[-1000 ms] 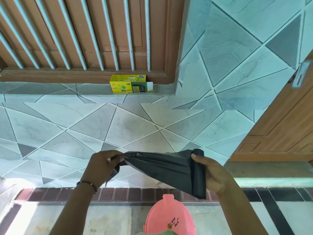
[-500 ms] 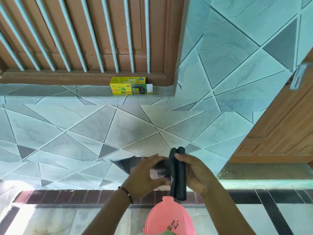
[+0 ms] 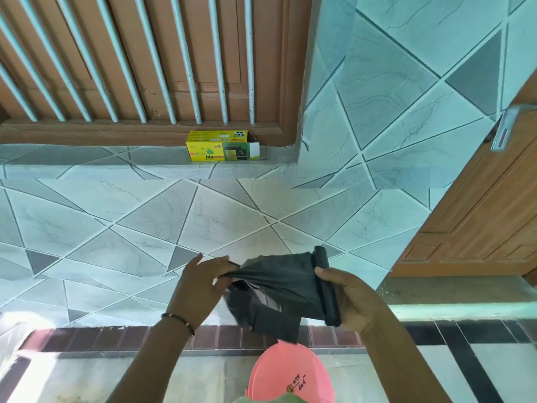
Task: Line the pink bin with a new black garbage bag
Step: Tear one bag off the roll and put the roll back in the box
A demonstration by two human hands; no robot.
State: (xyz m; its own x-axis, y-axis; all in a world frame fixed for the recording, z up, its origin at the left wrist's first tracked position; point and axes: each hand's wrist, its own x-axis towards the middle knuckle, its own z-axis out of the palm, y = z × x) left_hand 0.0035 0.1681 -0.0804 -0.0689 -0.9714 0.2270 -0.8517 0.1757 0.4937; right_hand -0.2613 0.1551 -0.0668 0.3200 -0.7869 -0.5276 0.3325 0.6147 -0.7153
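A roll of black garbage bags (image 3: 327,289) is gripped upright in my right hand (image 3: 350,299). A loose black bag sheet (image 3: 273,289) stretches leftward from the roll, and my left hand (image 3: 203,283) pinches its free edge. A lower flap of the sheet hangs down toward the pink bin (image 3: 290,376), whose lid with handwriting shows at the bottom middle, directly below my hands.
A yellow and green bin-bag box (image 3: 223,149) lies on the window ledge, its right end flap open. Behind are a barred wooden window (image 3: 139,59), a tiled wall (image 3: 174,216) and a wooden door (image 3: 479,216) on the right. A dark brick strip runs along the floor edge.
My hands came together at the roll half a second ago. They have since spread apart, and my left hand has drawn a length of bag out to the left.
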